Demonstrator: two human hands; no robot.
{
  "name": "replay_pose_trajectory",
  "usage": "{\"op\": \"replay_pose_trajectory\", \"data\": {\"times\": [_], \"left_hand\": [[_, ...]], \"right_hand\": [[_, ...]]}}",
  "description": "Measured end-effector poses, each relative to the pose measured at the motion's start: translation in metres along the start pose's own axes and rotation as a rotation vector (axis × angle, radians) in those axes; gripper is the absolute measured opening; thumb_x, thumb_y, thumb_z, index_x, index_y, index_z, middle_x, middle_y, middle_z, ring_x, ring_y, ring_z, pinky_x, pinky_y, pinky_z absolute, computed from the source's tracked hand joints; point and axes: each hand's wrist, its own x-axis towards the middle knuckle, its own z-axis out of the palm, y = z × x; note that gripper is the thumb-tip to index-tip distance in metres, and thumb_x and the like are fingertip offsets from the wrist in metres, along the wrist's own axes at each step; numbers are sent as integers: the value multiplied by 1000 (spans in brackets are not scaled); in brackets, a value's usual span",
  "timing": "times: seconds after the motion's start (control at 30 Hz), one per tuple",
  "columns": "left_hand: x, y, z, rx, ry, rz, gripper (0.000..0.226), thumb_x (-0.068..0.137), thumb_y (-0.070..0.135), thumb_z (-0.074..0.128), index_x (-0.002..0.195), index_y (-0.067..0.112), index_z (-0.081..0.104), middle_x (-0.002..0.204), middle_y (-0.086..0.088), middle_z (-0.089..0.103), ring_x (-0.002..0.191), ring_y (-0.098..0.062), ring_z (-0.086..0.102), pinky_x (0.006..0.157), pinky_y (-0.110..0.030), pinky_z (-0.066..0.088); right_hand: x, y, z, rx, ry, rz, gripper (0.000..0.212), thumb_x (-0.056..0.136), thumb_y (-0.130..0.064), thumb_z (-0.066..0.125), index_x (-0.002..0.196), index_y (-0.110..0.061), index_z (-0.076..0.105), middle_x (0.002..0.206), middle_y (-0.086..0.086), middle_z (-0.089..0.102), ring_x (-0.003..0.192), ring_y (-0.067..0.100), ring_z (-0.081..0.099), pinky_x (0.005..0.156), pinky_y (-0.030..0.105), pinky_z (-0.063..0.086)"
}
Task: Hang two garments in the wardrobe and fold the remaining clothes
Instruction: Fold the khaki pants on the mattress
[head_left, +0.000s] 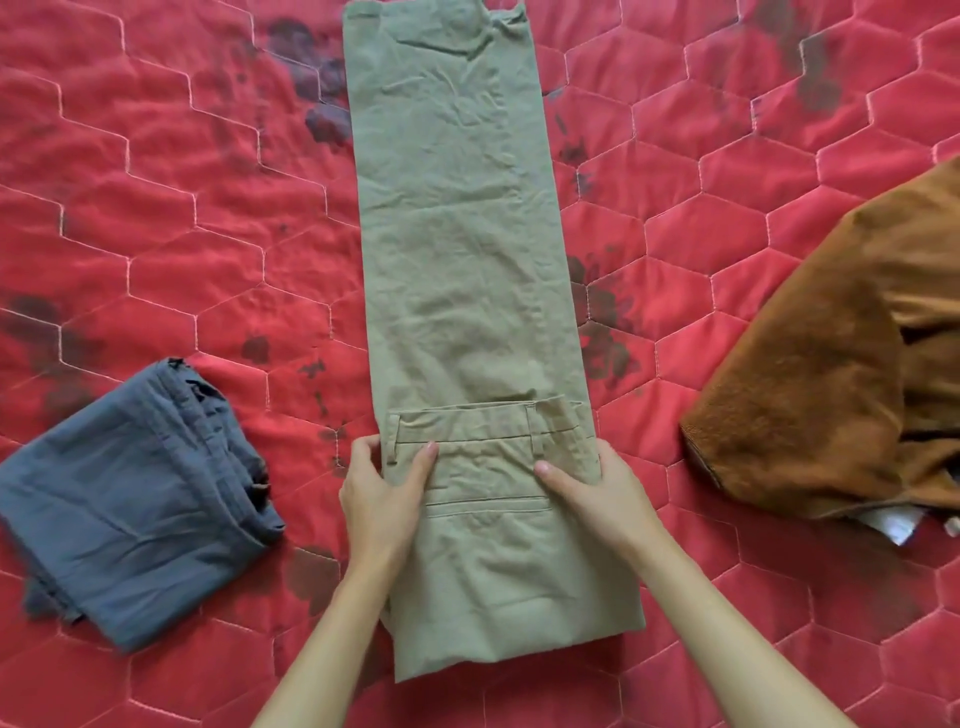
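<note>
Khaki trousers (467, 291) lie lengthwise down the middle of a red quilted bedspread (156, 208), legs stacked one on the other and running away from me. The waist end is folded over onto the legs near me, with belt loops and a back pocket showing. My left hand (382, 496) grips the left edge of that folded waist part, thumb on top and fingers at the side. My right hand (597, 488) grips its right edge the same way. A folded grey-blue garment (135, 499) rests to the left.
A brown fuzzy garment (831, 374) lies bunched at the right edge, with a bit of white cloth (896, 525) poking out beneath it. Dark blotches pattern the bedspread around the trousers.
</note>
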Motion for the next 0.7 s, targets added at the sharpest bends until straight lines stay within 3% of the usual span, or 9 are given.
{"op": "replay_pose_trajectory", "data": {"times": [0.13, 0.23, 0.33, 0.43, 0.5, 0.57, 0.7], "left_hand": [[11, -11, -7, -159, -164, -62, 48, 69, 42, 89, 103, 25, 61, 99, 6, 76, 96, -13, 72, 90, -38, 56], [17, -7, -10, -218, -292, -47, 42, 78, 17, 83, 111, 20, 58, 103, -2, 76, 99, -18, 73, 86, -29, 57], [18, 6, -12, -229, -386, 46, 41, 82, 3, 78, 116, 19, 60, 107, -1, 75, 98, -12, 73, 80, -19, 57], [19, 14, -8, -294, -404, 47, 44, 81, 0, 76, 120, 12, 59, 106, -4, 77, 96, -13, 74, 83, -24, 58], [18, 9, -3, -245, -406, 41, 42, 80, 5, 80, 117, 11, 62, 103, -4, 77, 96, -16, 73, 89, -33, 58], [19, 1, 2, -142, -360, 53, 35, 79, 12, 83, 109, 13, 65, 100, 0, 77, 94, -12, 73, 89, -31, 57], [19, 10, 5, -186, -317, -4, 25, 85, 19, 78, 105, 10, 66, 91, 5, 77, 87, -5, 72, 81, -22, 55]], "right_hand": [[13, -2, -2, -17, -65, -23, 47, 67, -60, 77, 100, -27, 71, 99, -13, 76, 97, 9, 70, 93, 41, 54], [12, -4, -1, 26, -57, -38, 44, 63, -54, 78, 95, -23, 72, 94, -10, 77, 93, 11, 71, 91, 42, 55], [1, -2, -5, 139, -70, -54, 43, 71, -30, 87, 106, -19, 63, 102, -6, 74, 97, 10, 70, 88, 32, 55], [-5, 8, -16, 338, 60, -79, 50, 71, -11, 88, 114, -15, 62, 102, -2, 76, 94, 11, 72, 83, 24, 54], [-3, 13, -15, 328, 61, -58, 35, 73, -11, 86, 104, -14, 70, 95, -2, 77, 94, 16, 73, 77, 21, 55], [1, 17, -11, 256, 12, -35, 19, 76, -13, 84, 93, -13, 74, 89, -2, 78, 92, 17, 73, 72, 20, 54], [16, -8, -22, 353, -113, 0, 27, 79, -32, 81, 99, -16, 75, 95, -3, 79, 94, 14, 73, 81, 27, 57]]}}
